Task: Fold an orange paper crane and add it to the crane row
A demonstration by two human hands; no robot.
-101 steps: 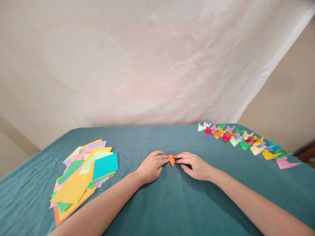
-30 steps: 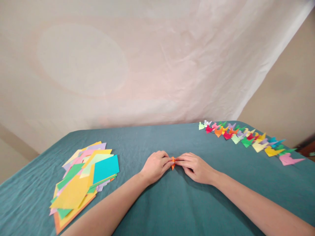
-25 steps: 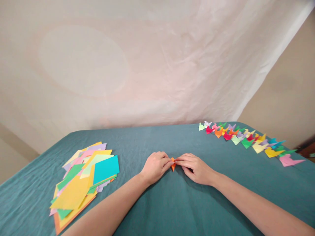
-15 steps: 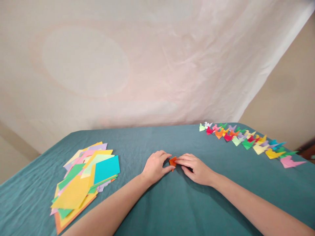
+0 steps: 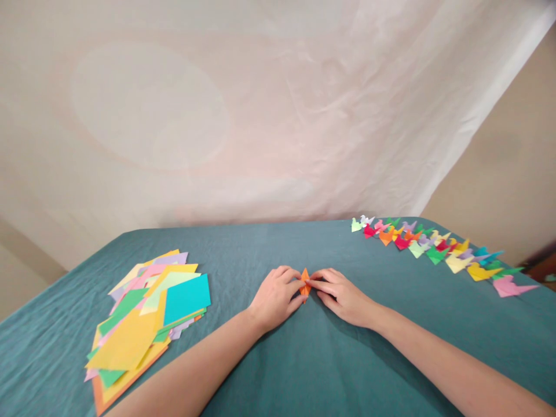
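A small folded orange origami paper [image 5: 306, 282], shaped like a narrow diamond, lies on the green-blue cloth between my hands. My left hand [image 5: 276, 295] grips its left edge, with fingers bent and thumb pressed at the lower side. From the right, the fingertips of my right hand [image 5: 341, 294] press on the paper's right edge, the thumb just below them. The fingertips cover part of both side edges.
On the left lies a loose pile of coloured paper sheets [image 5: 130, 339], a blue sheet [image 5: 187, 299] on top. Rows of folded paper birds [image 5: 459, 262] stand along the right side. A pale sheet of fabric [image 5: 278, 116] hangs behind the table.
The orange paper now shows a longer diamond with its upper point standing out, where it looked shorter before. Both hands have stayed nearly in place, their fingers shifted slightly.
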